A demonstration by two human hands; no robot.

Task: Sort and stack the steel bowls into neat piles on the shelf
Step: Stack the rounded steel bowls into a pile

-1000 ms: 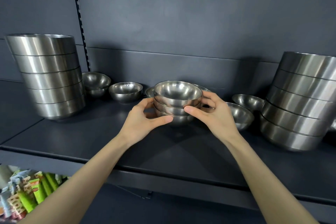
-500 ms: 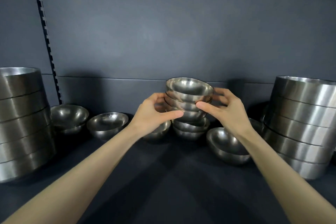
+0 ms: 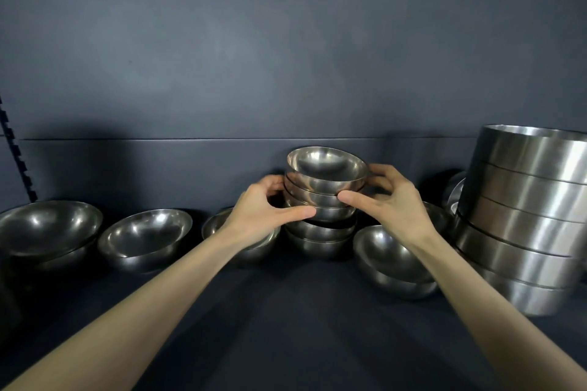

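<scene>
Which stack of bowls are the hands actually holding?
The small three-bowl stack in the middle, gripped by the left hand and right hand. The tall stack of big bowls at right is untouched.

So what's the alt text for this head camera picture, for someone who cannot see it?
A left hand and a right hand grip a stack of three small steel bowls over two more nested bowls at the back of a dark shelf. Loose bowls sit to the left, and a tall pile of large bowls stands on the right.
</scene>
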